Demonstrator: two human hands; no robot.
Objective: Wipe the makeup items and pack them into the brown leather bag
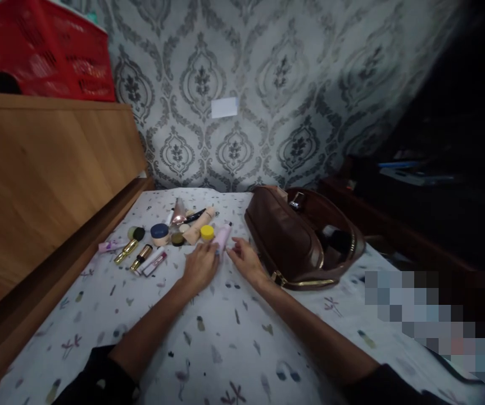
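My left hand [201, 264] rests low over the cloth, its fingers curled against the lower end of a pink squeeze tube [224, 235] with a dark tip. Just right of the tube, my right hand [247, 263] is open, fingers apart and holding nothing. Beside the left hand are a yellow-lidded jar [207, 232], a beige tube [205, 218] and a blue-lidded jar [159, 233]. Farther left lie a gold lipstick [126, 251], a black-and-gold lipstick [141, 257] and a clear lip gloss tube [155, 263]. A rose-gold tube [178, 214] stands behind them.
An unzipped brown leather bag [284, 236] sits right of my right hand. A patterned white sheet [225, 349] covers the surface. A wooden cabinet [52, 163] flanks the left, with a red plastic basket [73, 56] on top. The papered wall [267, 129] rises behind.
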